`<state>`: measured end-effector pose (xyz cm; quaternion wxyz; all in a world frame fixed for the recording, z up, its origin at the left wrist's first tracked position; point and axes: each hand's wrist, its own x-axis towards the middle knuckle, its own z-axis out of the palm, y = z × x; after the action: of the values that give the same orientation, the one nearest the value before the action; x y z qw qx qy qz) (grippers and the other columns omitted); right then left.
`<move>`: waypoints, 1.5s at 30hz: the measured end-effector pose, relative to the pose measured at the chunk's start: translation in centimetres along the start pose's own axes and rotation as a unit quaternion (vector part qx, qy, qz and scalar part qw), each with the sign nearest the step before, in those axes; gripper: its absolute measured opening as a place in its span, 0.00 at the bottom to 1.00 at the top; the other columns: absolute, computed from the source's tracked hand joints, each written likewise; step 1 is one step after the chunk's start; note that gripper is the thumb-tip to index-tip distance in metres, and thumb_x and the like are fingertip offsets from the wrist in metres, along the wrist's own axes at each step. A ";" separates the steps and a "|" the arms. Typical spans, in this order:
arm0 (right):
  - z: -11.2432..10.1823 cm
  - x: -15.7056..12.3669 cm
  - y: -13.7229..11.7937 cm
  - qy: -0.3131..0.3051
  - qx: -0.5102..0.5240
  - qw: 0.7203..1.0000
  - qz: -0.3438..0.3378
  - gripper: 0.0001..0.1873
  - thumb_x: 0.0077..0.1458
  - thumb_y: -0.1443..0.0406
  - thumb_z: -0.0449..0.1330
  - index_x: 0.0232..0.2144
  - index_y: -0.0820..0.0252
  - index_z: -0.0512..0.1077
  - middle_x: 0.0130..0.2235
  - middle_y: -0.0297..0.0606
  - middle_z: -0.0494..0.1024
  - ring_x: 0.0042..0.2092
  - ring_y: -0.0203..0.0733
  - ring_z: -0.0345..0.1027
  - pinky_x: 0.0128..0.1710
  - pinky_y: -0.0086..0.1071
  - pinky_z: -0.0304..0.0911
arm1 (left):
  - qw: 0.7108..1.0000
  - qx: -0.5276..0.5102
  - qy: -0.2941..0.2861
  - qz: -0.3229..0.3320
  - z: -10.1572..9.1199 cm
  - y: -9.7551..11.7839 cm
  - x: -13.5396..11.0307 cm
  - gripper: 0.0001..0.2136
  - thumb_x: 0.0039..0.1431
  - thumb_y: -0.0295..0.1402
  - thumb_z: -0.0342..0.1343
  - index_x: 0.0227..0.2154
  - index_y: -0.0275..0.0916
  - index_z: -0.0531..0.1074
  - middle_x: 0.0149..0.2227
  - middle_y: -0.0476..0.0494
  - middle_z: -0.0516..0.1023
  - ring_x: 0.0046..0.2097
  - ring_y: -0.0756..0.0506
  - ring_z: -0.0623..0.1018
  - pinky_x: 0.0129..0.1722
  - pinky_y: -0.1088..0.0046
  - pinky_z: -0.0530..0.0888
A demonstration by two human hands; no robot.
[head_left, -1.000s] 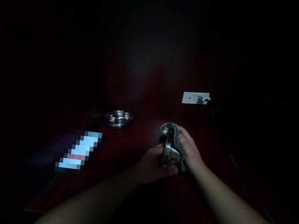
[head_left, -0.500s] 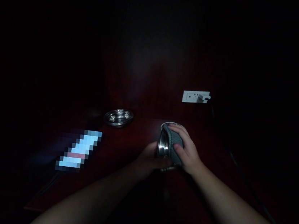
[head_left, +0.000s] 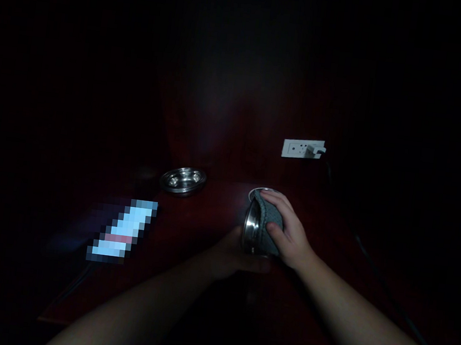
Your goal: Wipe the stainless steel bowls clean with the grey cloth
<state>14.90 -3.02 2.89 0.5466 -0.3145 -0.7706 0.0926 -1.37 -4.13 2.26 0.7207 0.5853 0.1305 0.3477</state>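
Observation:
In dim light I hold a small steel bowl (head_left: 250, 232) on its side above a dark red table (head_left: 208, 220). My left hand (head_left: 234, 254) grips it from below and the left, fingers curled around it. My right hand (head_left: 288, 233) presses a grey cloth (head_left: 269, 227) against the bowl's outer side, fingers wrapped over the cloth. Just behind the held bowl, the rim of another steel bowl (head_left: 262, 190) shows on the table.
A further steel bowl (head_left: 183, 180) sits on the table at the back left. A lit, blurred rectangular screen (head_left: 122, 231) lies to the left. A white wall socket (head_left: 303, 148) with a plug and dark cable is at the back right.
The bowl has turned in my hands, and my right hand with the cloth has slid over more of its outer side. Both hands stay in about the same place.

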 end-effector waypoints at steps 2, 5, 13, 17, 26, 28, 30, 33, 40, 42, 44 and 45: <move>0.0 0.0 0.2 -0.006 -0.011 1.000 0.002 0.26 0.57 0.51 0.51 0.54 0.54 0.64 0.55 0.45 0.65 0.58 0.54 0.56 0.58 0.49 0.51 | 0.998 -0.040 0.031 0.021 0.2 -0.1 0.1 0.29 0.37 0.36 0.69 0.46 0.35 0.70 0.39 0.40 0.76 0.41 0.44 0.75 0.44 0.66 0.69; 0.1 0.0 0.4 -0.016 -0.025 1.000 0.001 0.27 0.56 0.52 0.53 0.55 0.55 0.63 0.55 0.46 0.65 0.58 0.54 0.57 0.58 0.50 0.51 | 0.990 -0.107 0.078 0.038 0.4 -0.1 0.1 0.28 0.42 0.41 0.66 0.47 0.35 0.69 0.40 0.38 0.77 0.41 0.43 0.76 0.43 0.66 0.70; 0.0 0.1 0.2 -0.009 -0.032 0.999 -0.005 0.28 0.56 0.51 0.53 0.55 0.57 0.62 0.55 0.46 0.65 0.58 0.53 0.57 0.58 0.49 0.52 | 0.980 -0.111 0.159 0.037 0.7 -0.1 0.1 0.22 0.45 0.40 0.65 0.42 0.33 0.72 0.33 0.42 0.77 0.33 0.46 0.76 0.35 0.70 0.72; 0.1 0.1 0.1 0.018 -0.015 1.000 0.005 0.27 0.57 0.51 0.51 0.55 0.56 0.63 0.54 0.45 0.66 0.57 0.52 0.58 0.57 0.48 0.53 | 0.962 -0.121 0.245 0.026 1.0 0.3 0.2 0.21 0.47 0.42 0.62 0.40 0.32 0.71 0.31 0.42 0.77 0.31 0.47 0.76 0.33 0.71 0.71; 0.7 0.2 0.9 0.050 0.078 0.989 0.116 0.23 0.58 0.52 0.52 0.51 0.55 0.64 0.53 0.43 0.69 0.55 0.51 0.62 0.57 0.47 0.54 | 0.954 -0.111 0.276 0.041 0.5 0.8 0.4 0.22 0.47 0.44 0.61 0.39 0.31 0.71 0.31 0.40 0.78 0.31 0.45 0.77 0.35 0.67 0.72; 0.8 0.2 1.0 0.050 0.081 0.987 0.131 0.22 0.58 0.51 0.51 0.50 0.55 0.65 0.52 0.42 0.70 0.54 0.51 0.63 0.56 0.47 0.55 | 0.950 -0.091 0.295 0.041 0.3 0.5 0.3 0.22 0.47 0.45 0.61 0.39 0.32 0.71 0.31 0.41 0.78 0.31 0.46 0.76 0.33 0.69 0.72; 0.9 0.2 1.1 0.045 0.075 0.986 0.140 0.22 0.59 0.51 0.50 0.50 0.55 0.66 0.51 0.41 0.71 0.53 0.50 0.63 0.55 0.46 0.55 | 0.947 -0.042 0.315 0.050 0.2 0.4 0.2 0.21 0.47 0.46 0.61 0.38 0.33 0.71 0.29 0.44 0.77 0.29 0.47 0.76 0.31 0.71 0.72; 0.8 0.1 1.3 0.029 0.048 0.990 0.127 0.22 0.61 0.51 0.45 0.51 0.54 0.65 0.51 0.41 0.70 0.54 0.49 0.63 0.56 0.46 0.54 | 0.955 0.064 0.268 0.106 0.4 0.4 -0.1 0.17 0.49 0.44 0.60 0.31 0.33 0.72 0.26 0.46 0.76 0.27 0.49 0.74 0.27 0.75 0.70; 0.5 -0.1 1.5 0.017 -0.059 0.992 0.114 0.30 0.62 0.48 0.37 0.57 0.55 0.60 0.55 0.45 0.64 0.58 0.49 0.55 0.60 0.47 0.49 | 0.950 0.190 0.185 0.164 0.3 0.4 -0.5 0.15 0.57 0.42 0.52 0.28 0.33 0.72 0.25 0.45 0.75 0.27 0.50 0.74 0.27 0.75 0.71; 0.6 -0.1 1.4 0.022 -0.051 0.990 0.127 0.30 0.61 0.48 0.37 0.57 0.54 0.59 0.55 0.45 0.64 0.58 0.50 0.56 0.59 0.48 0.50 | 0.944 0.204 0.186 0.178 0.1 0.3 -0.5 0.14 0.58 0.41 0.52 0.28 0.33 0.72 0.26 0.45 0.75 0.27 0.50 0.74 0.27 0.75 0.70; 0.8 0.0 1.3 0.031 -0.018 0.991 0.132 0.28 0.61 0.48 0.38 0.56 0.54 0.59 0.54 0.44 0.65 0.57 0.50 0.57 0.58 0.48 0.51 | 0.938 0.225 0.181 0.191 -0.1 0.2 -0.5 0.13 0.58 0.40 0.53 0.28 0.33 0.72 0.26 0.46 0.75 0.27 0.50 0.73 0.27 0.76 0.70; 0.9 0.0 1.3 0.034 0.005 0.991 0.133 0.28 0.61 0.48 0.39 0.56 0.54 0.59 0.54 0.44 0.65 0.56 0.49 0.58 0.58 0.48 0.52 | 0.934 0.240 0.177 0.195 -0.2 0.2 -0.6 0.12 0.58 0.39 0.53 0.28 0.33 0.72 0.26 0.46 0.75 0.28 0.51 0.73 0.27 0.76 0.70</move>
<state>14.60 -1.86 1.93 0.5565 -0.4142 -0.7029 0.1573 -1.98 -4.33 2.27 0.4416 0.6842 0.2185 0.5377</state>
